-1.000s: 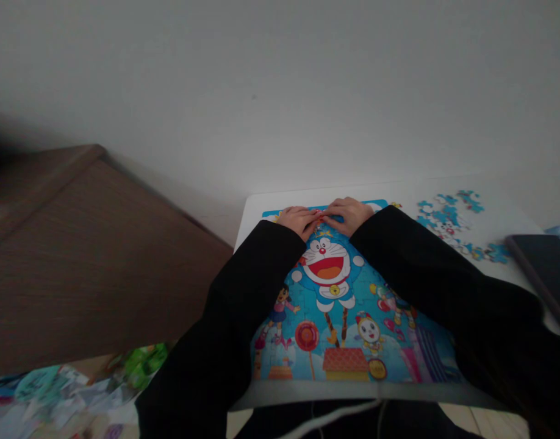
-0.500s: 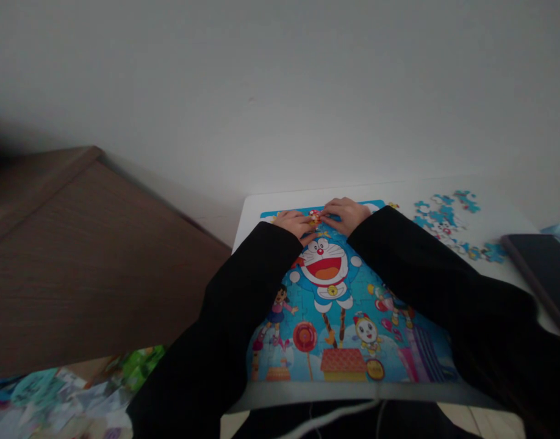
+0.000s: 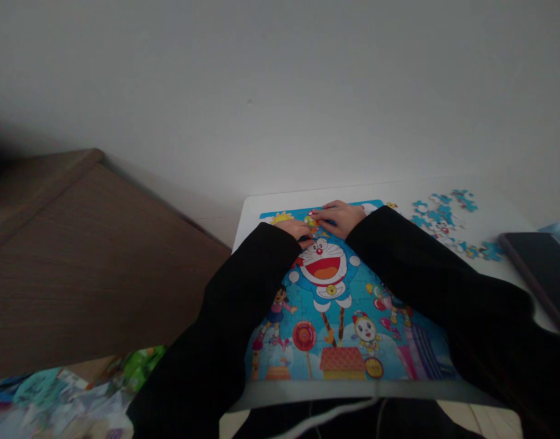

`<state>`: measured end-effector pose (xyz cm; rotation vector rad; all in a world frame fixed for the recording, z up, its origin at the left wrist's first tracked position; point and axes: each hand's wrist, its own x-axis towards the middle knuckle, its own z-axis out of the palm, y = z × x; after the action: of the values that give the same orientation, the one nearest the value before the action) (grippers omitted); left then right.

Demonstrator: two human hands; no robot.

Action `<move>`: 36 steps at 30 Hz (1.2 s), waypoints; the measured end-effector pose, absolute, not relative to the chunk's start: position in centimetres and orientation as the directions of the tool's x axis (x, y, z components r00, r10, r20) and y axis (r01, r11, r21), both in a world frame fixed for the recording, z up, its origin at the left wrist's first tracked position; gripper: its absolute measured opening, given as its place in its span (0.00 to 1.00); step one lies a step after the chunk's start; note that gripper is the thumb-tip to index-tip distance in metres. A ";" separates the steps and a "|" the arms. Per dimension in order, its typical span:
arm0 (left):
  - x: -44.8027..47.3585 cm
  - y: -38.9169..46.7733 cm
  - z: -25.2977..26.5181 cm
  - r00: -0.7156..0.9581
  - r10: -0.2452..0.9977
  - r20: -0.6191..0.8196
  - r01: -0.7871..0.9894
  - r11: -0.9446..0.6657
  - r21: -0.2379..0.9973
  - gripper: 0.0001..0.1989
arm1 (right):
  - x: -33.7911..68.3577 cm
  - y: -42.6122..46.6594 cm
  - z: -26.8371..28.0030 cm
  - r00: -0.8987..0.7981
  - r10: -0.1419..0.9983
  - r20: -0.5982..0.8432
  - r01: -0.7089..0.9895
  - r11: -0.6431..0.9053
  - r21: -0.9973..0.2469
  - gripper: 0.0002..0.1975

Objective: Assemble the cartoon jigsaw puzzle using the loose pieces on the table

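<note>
A cartoon jigsaw puzzle [image 3: 326,305] with a big blue-and-white cat figure lies mostly assembled on a white table. My left hand [image 3: 298,230] rests on its upper part, just above the cat's head, with fingers stretched out. Beside it, my right hand [image 3: 338,217] reaches in from the right, its fingers extended and lying on the puzzle. A small colourful patch [image 3: 311,221] of puzzle shows between the two hands; whether it is a separate piece I cannot tell. Fingers partly cover the surface beneath them.
Several loose puzzle pieces [image 3: 445,222] are scattered on the table's right side. A dark flat device [image 3: 538,268] lies at the right edge. Brown wooden furniture [image 3: 101,274] stands at left, with bags and clutter [image 3: 74,396] below. A wall rises behind the table.
My right fingers have lowered and flattened over the colourful spot, where a red-and-white patch showed between the hands. My left hand has drawn slightly down, uncovering a yellow sun-like shape.
</note>
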<state>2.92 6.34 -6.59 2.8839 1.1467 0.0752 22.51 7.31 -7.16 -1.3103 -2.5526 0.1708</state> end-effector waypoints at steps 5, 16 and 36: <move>2.7 6.4 -7.3 0.668 0.738 0.092 0.731 -0.674 0.107 0.11 | 22.8 7.7 -7.7 -0.573 0.797 0.193 0.740 0.604 -0.297 0.16; 2.3 6.0 -7.9 0.380 0.917 0.122 0.724 -0.377 0.578 0.22 | 23.0 7.6 -7.6 -0.503 0.814 0.291 0.701 0.581 -0.413 0.13; 3.4 6.9 -8.9 0.579 0.762 0.289 0.727 -0.643 0.239 0.08 | 23.2 7.7 -7.3 -0.447 0.873 0.196 0.746 0.484 -0.457 0.14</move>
<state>3.35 6.89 -8.87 2.7070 1.2800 0.5649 23.18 7.75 -7.31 -1.3486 -2.3305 0.4290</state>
